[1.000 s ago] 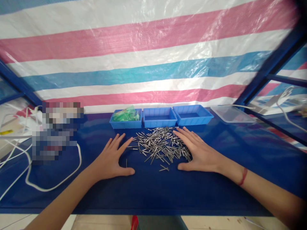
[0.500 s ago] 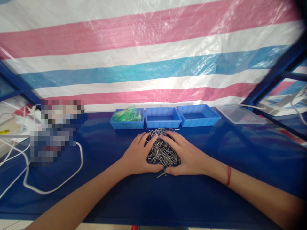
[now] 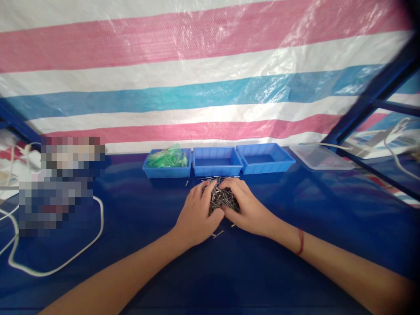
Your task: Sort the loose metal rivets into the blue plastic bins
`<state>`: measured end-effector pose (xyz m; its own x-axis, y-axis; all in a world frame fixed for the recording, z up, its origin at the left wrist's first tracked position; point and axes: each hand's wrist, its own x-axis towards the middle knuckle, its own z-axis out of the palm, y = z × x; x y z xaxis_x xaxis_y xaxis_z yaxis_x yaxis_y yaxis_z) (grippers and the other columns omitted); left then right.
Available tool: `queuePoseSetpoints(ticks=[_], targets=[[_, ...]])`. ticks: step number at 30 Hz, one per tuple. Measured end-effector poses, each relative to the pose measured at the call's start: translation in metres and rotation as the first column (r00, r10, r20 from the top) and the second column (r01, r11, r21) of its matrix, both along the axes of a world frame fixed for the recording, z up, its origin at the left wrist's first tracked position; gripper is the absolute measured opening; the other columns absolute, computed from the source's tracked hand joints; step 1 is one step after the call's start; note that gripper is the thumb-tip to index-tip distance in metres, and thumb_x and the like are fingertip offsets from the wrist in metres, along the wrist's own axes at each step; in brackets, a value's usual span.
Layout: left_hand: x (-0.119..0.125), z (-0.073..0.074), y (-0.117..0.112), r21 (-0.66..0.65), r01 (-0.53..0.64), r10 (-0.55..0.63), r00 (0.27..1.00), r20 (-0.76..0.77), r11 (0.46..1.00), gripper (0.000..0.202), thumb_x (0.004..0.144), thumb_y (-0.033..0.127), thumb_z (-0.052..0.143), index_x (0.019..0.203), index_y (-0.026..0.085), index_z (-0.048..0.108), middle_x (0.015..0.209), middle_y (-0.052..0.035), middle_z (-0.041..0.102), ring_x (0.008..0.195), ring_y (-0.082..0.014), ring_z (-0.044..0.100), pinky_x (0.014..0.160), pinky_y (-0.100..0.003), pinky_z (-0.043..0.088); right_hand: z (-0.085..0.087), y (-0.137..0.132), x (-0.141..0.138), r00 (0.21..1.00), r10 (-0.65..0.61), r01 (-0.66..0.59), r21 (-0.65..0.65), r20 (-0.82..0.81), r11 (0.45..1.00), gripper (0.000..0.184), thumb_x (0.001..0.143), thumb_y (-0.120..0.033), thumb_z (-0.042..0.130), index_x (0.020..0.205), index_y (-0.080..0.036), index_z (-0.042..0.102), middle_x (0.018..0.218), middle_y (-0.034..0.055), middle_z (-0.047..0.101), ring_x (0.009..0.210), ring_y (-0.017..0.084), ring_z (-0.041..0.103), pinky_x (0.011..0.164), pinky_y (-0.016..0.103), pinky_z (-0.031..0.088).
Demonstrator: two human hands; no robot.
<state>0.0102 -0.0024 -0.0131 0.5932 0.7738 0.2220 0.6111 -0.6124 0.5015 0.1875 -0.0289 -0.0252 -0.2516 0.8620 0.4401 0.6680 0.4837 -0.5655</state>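
Observation:
A heap of thin, nail-like metal pins (image 3: 225,199) lies on the blue table between my two hands. My left hand (image 3: 197,214) curls round its left side, fingertips at the far edge and thumb at the near edge. Opposite it, my right hand (image 3: 251,208) cups the heap from the right, its thumb close to the left thumb. Both hands press inward on the pins, and their fingers partly cover them. A few loose pins (image 3: 218,234) lie just in front of the thumbs. One stray pin (image 3: 187,182) rests beyond my left fingers.
Behind the heap stand a blue bin with green plastic packets (image 3: 167,156), an empty middle bin (image 3: 217,169) and an empty right bin (image 3: 271,166). A clear lid (image 3: 320,157) lies farther right. A white cable (image 3: 101,214) loops at left. Striped sheeting (image 3: 197,96) hangs behind.
My hands have drawn closer together and squeezed the pins into a smaller, tighter heap. The thumbs have moved inward and away from me. The view has shifted slightly right.

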Motion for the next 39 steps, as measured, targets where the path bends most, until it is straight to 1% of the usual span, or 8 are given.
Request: queuePoseSetpoints(ticks=[5, 8, 11, 15, 23, 30, 36, 39], targets=[[-0.015, 0.015, -0.001, 0.028, 0.176, -0.171, 0.978, -0.122, 0.984, 0.087, 0.079, 0.064, 0.053, 0.147, 0.018, 0.024, 0.153, -0.0163, 0.019, 0.142, -0.035, 0.013, 0.113, -0.058, 0.014, 0.0, -0.005, 0.017, 0.976, -0.067, 0.049, -0.089, -0.206, 0.995, 0.034, 0.089, -0.031, 0.047, 0.121, -0.024, 0.042, 0.123, 0.0092, 0.051, 0.117, 0.025, 0.049, 0.101, 0.046, 0.039], [-0.029, 0.019, 0.002, 0.114, 0.249, -0.214, 0.943, -0.255, 0.962, 0.11, 0.058, 0.085, 0.053, 0.147, 0.026, 0.025, 0.156, -0.0147, 0.009, 0.141, -0.0439, 0.002, 0.108, -0.068, 0.006, 0.001, -0.019, 0.031, 1.0, 0.006, -0.006, -0.074, -0.009, 0.997, 0.07, 0.079, -0.049, 0.062, 0.137, -0.023, 0.032, 0.142, 0.0138, 0.038, 0.133, 0.031, 0.033, 0.108, 0.049, 0.032], [-0.04, 0.018, 0.008, 0.164, 0.185, -0.126, 0.94, -0.316, 0.969, 0.115, 0.056, 0.088, 0.049, 0.148, 0.024, 0.022, 0.156, -0.0175, 0.009, 0.14, -0.0464, 0.001, 0.106, -0.069, 0.009, 0.0, -0.031, 0.038, 0.967, 0.008, 0.014, -0.085, 0.253, 0.996, 0.106, 0.065, -0.064, 0.069, 0.147, -0.019, 0.019, 0.154, 0.0167, 0.018, 0.141, 0.037, 0.013, 0.113, 0.055, 0.022], [-0.046, 0.01, 0.014, 0.166, 0.011, 0.044, 0.944, -0.328, 0.986, 0.108, 0.065, 0.084, 0.047, 0.147, 0.018, 0.025, 0.153, -0.0221, 0.017, 0.14, -0.0458, 0.01, 0.106, -0.066, 0.017, -0.001, -0.033, 0.036, 0.926, 0.019, 0.026, -0.114, 0.376, 0.993, 0.115, 0.065, -0.072, 0.062, 0.151, -0.016, 0.011, 0.156, 0.0184, 0.011, 0.143, 0.037, 0.008, 0.113, 0.057, 0.018], [-0.033, 0.0, 0.011, 0.169, -0.107, 0.152, 0.948, -0.28, 0.98, 0.083, 0.08, 0.071, 0.043, 0.145, 0.021, 0.03, 0.15, -0.0207, 0.024, 0.139, -0.0396, 0.02, 0.107, -0.061, 0.021, 0.004, -0.017, 0.013, 0.925, 0.073, -0.041, -0.094, 0.372, 0.995, 0.106, 0.071, -0.073, 0.055, 0.15, -0.014, 0.016, 0.155, 0.0184, 0.015, 0.143, 0.035, 0.008, 0.114, 0.055, 0.018], [-0.028, -0.002, 0.01, 0.213, -0.027, 0.072, 0.976, -0.205, 0.977, 0.066, 0.09, 0.057, 0.039, 0.143, 0.018, 0.033, 0.14, -0.0183, 0.04, 0.13, -0.0326, 0.036, 0.107, -0.054, 0.03, 0.004, -0.004, -0.009, 0.98, 0.044, -0.035, -0.047, 0.192, 0.998, 0.067, 0.093, -0.052, 0.039, 0.147, -0.015, 0.024, 0.151, 0.0143, 0.028, 0.143, 0.03, 0.012, 0.115, 0.052, 0.019], [-0.015, -0.006, 0.011, 0.257, 0.043, -0.013, 0.993, -0.121, 0.965, 0.047, 0.098, 0.039, 0.031, 0.137, 0.015, 0.039, 0.136, -0.0155, 0.045, 0.13, -0.0256, 0.038, 0.109, -0.048, 0.031, 0.004, 0.005, -0.029, 0.964, -0.123, 0.145, 0.079, -0.237, 0.986, 0.037, 0.098, -0.037, 0.028, 0.125, -0.021, 0.047, 0.126, 0.0103, 0.055, 0.125, 0.024, 0.043, 0.106, 0.046, 0.035], [-0.011, -0.004, 0.012, 0.257, 0.013, 0.002, 0.998, -0.059, 0.966, 0.043, 0.098, 0.037, 0.03, 0.134, 0.016, 0.042, 0.132, -0.014, 0.049, 0.126, -0.0243, 0.042, 0.107, -0.047, 0.034, 0.012, 0.003, -0.026, 0.952, -0.127, 0.169, 0.132, -0.279, 0.977, 0.026, 0.096, -0.033, 0.032, 0.106, -0.022, 0.054, 0.109, 0.0082, 0.061, 0.108, 0.023, 0.052, 0.096, 0.042, 0.041]])
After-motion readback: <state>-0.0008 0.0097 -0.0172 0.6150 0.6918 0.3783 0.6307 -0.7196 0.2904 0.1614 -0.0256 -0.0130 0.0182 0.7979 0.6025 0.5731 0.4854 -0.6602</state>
